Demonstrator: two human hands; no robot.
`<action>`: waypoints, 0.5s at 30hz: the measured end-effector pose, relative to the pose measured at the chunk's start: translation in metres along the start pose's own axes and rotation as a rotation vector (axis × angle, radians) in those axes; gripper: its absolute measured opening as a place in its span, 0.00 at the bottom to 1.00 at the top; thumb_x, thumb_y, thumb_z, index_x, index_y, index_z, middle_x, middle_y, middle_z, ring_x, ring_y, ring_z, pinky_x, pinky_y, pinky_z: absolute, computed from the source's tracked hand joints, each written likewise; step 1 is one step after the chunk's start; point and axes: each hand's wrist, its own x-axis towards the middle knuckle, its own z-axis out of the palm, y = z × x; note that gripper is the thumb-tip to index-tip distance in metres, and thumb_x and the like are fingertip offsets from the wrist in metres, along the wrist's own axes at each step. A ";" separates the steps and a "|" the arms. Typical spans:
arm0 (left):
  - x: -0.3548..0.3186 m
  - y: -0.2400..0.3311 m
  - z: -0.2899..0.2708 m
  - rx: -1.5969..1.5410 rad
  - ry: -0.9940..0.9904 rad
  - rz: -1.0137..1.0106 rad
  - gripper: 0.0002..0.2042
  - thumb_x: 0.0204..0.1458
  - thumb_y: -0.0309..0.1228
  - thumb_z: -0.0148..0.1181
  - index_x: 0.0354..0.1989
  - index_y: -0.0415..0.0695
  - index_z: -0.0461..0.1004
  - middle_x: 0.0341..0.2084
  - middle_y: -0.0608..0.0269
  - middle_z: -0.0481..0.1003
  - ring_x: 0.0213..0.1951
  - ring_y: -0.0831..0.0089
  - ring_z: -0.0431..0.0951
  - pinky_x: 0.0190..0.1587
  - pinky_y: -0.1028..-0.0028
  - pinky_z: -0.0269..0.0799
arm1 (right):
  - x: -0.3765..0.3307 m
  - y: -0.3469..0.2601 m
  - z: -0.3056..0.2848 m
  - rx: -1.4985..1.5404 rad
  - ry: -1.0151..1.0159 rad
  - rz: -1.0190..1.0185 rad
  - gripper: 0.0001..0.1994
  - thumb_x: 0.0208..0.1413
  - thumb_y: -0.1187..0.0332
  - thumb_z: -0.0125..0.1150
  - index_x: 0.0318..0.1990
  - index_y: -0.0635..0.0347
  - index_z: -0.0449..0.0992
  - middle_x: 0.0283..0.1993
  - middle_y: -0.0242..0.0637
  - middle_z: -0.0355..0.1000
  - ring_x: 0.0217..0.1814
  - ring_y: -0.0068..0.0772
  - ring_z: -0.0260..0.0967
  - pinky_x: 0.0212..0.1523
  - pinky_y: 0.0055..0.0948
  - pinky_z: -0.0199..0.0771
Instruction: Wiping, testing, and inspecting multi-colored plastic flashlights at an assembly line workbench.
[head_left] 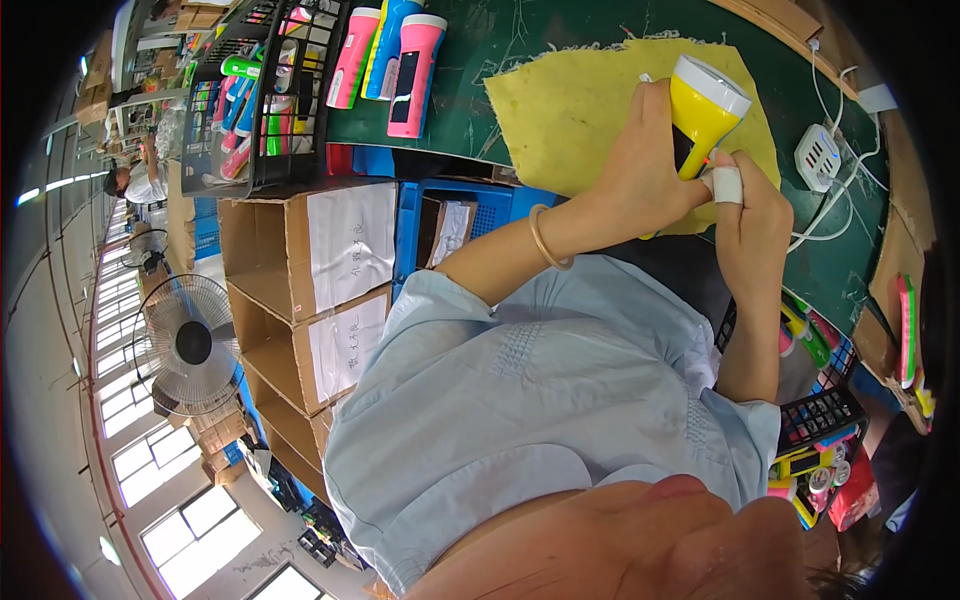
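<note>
A yellow flashlight with a white rim round its lens is held above a yellow cloth on the green table, its head tilted up and to the right. My left hand is closed round its body from the left, and a bangle circles that wrist. My right hand, with white tape round one finger, pinches the flashlight's lower part. A small orange-red spot shows by those fingertips. Both hands cover much of the handle.
Pink and blue flashlights lie at the table's far left, beside a black basket of more flashlights. A white power strip with cables sits at right. Cardboard boxes, a blue crate and a fan stand left; another basket is lower right.
</note>
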 end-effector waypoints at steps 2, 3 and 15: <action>0.001 -0.002 0.000 -0.053 -0.014 -0.115 0.34 0.30 0.28 0.65 0.47 0.33 0.53 0.38 0.44 0.60 0.39 0.48 0.66 0.41 0.63 0.65 | 0.000 0.001 0.005 0.014 0.010 -0.017 0.05 0.51 0.73 0.52 0.29 0.65 0.68 0.21 0.48 0.64 0.22 0.50 0.62 0.22 0.34 0.60; -0.001 -0.004 -0.003 -0.054 -0.004 -0.113 0.34 0.30 0.28 0.65 0.47 0.33 0.53 0.38 0.44 0.60 0.39 0.48 0.66 0.41 0.63 0.65 | -0.002 0.000 0.007 0.055 -0.019 0.014 0.05 0.51 0.73 0.51 0.29 0.65 0.68 0.22 0.48 0.63 0.23 0.51 0.63 0.22 0.35 0.60; 0.084 -0.216 -0.401 -1.016 1.102 -0.162 0.07 0.50 0.31 0.51 0.36 0.45 0.66 0.30 0.59 0.71 0.36 0.60 0.71 0.42 0.59 0.70 | -0.035 0.070 -0.005 0.656 0.234 0.505 0.11 0.59 0.66 0.45 0.34 0.64 0.68 0.18 0.21 0.52 0.17 0.09 0.42 0.17 0.13 0.39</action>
